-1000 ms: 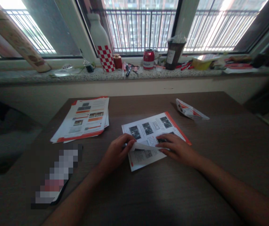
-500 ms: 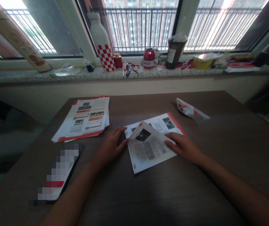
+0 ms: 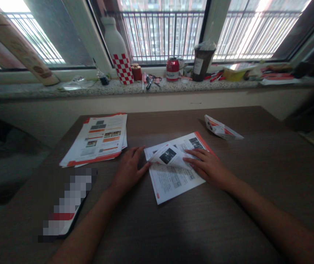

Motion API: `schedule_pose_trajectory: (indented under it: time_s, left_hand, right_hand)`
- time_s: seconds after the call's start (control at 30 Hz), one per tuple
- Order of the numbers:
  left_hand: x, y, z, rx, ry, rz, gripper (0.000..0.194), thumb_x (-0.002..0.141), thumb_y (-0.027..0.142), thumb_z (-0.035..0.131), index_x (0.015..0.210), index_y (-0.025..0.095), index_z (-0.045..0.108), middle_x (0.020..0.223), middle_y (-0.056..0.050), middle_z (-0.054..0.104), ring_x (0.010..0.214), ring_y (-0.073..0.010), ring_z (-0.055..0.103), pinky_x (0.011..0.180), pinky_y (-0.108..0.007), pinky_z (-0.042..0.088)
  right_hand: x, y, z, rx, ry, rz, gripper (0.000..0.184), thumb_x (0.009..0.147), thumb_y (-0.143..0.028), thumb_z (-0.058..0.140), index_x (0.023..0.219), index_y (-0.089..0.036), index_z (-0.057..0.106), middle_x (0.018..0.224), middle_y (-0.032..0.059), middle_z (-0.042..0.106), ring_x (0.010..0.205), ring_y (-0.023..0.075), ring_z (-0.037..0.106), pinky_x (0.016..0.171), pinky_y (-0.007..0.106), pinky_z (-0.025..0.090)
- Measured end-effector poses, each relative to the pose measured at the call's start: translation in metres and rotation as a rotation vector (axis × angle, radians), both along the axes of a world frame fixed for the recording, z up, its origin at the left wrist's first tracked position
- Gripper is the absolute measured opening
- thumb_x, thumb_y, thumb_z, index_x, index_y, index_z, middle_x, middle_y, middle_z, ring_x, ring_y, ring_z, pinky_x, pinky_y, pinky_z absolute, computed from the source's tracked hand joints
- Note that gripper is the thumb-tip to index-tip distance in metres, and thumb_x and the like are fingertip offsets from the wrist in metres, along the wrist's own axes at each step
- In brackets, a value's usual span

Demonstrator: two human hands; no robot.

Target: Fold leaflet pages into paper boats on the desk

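Note:
A printed sheet of paper [image 3: 177, 179] with an orange-red band along its right edge lies at an angle on the table. Its near part is folded over, and one corner flap with a dark picture rises a little from the page. My left hand [image 3: 130, 167] rests at the sheet's left edge, thumb near the crease and fingers apart, gripping nothing. Across the fold's right part lies my right hand [image 3: 207, 167], fingers spread and pressing on the paper. The paper beneath that palm is hidden.
A stack of printed sheets [image 3: 99, 141] lies at the back left. Closer in on the left is a phone [image 3: 69, 209] with a pixelated screen. A folded paper piece [image 3: 222, 128] stands at the back right. On the windowsill are a checkered bottle [image 3: 122, 68], a red can [image 3: 172, 69] and a dark cup [image 3: 200, 64].
The left hand has let go of the fold and drawn back to the sheet's left edge. The corner flap rose, then sank flatter. The right hand has slid over the fold.

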State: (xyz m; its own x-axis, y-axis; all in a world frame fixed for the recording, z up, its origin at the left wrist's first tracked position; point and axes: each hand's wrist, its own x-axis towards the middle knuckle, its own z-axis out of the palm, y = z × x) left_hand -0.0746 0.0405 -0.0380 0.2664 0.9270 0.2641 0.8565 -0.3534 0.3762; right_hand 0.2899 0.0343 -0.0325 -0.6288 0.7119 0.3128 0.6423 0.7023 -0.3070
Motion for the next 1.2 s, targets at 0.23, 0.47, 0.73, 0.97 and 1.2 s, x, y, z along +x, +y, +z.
schedule_pose_trajectory:
  time_s: [0.23,0.47,0.73,0.97,1.2]
  left_hand:
    - [-0.0027,0.001,-0.0045,0.016,0.036,0.064,0.066,0.095,0.051,0.067,0.149,0.02,0.046,0.146,-0.017,0.052,0.136,-0.0374,0.051,0.114,-0.057,0.044]
    - [-0.002,0.0011,-0.004,0.013,0.052,0.064,0.064,0.096,0.051,0.065,0.148,0.019,0.047,0.145,-0.018,0.053,0.135,-0.0371,0.052,0.114,-0.057,0.045]
    - [-0.0021,0.0006,-0.0033,-0.004,0.042,0.06,0.065,0.095,0.051,0.066,0.149,0.02,0.046,0.146,-0.018,0.051,0.138,-0.0383,0.049,0.117,-0.057,0.041]
    - [-0.0022,0.0008,-0.0029,-0.015,0.047,0.063,0.064,0.095,0.049,0.066,0.149,0.02,0.046,0.146,-0.017,0.051,0.138,-0.037,0.049,0.117,-0.056,0.041]
    - [-0.0016,0.0001,-0.0017,-0.031,0.043,0.072,0.065,0.095,0.048,0.066,0.15,0.019,0.046,0.147,-0.017,0.05,0.138,-0.0365,0.049,0.118,-0.055,0.04]
  right_hand:
    - [0.003,0.001,0.0045,-0.068,-0.1,0.031,0.041,0.107,-0.041,0.053,0.144,-0.027,0.06,0.161,0.0046,0.05,0.149,0.0307,0.046,0.119,0.057,0.044]
    - [0.0013,0.0019,0.0041,-0.087,-0.17,0.071,0.05,0.109,-0.04,0.049,0.159,-0.035,0.043,0.162,0.0024,0.049,0.15,0.0299,0.044,0.122,0.06,0.038]
    - [-0.0011,-0.0002,0.0032,-0.104,-0.163,0.092,0.055,0.11,-0.042,0.044,0.164,-0.04,0.03,0.168,-0.0025,0.036,0.157,0.0285,0.03,0.128,0.061,0.026]
    - [0.0015,0.0017,0.0003,-0.098,-0.169,-0.014,0.065,0.108,-0.052,0.046,0.166,-0.037,0.023,0.168,0.0011,0.037,0.155,0.0296,0.035,0.126,0.059,0.03]
    - [-0.0003,-0.0002,0.0012,-0.057,-0.204,-0.089,0.064,0.107,-0.053,0.047,0.166,-0.043,0.022,0.168,-0.0023,0.037,0.154,0.0322,0.036,0.126,0.063,0.029]
